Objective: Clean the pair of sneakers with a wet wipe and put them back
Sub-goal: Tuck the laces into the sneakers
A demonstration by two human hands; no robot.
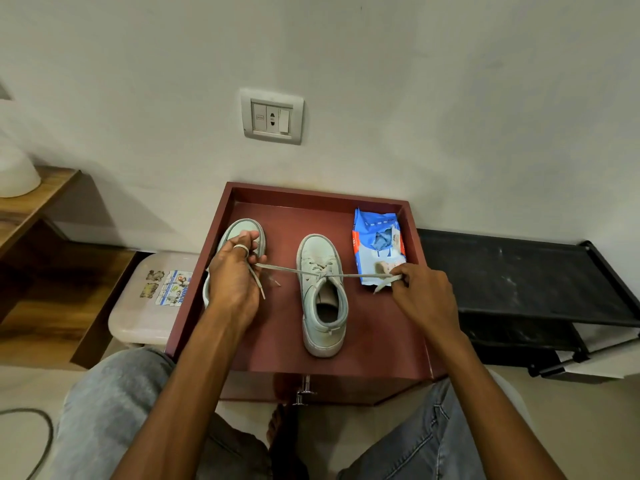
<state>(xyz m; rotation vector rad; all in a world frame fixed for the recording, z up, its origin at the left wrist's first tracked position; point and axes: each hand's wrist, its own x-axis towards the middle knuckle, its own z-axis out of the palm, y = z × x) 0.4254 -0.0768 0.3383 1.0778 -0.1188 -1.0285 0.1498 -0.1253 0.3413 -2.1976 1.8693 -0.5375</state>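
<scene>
Here, the left hand (232, 277) and right hand (425, 291) each pinch one end of the lace (287, 269) in a narrow grip, drawn taut across the sneaker (323, 299) on the table (280, 336).

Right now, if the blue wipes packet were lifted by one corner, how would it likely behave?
The wipes packet would probably sag: its film looks crumpled. It likely weighs little, looking flattened and already open. Lying flat on the red tray, it shouldn't roll.
</scene>
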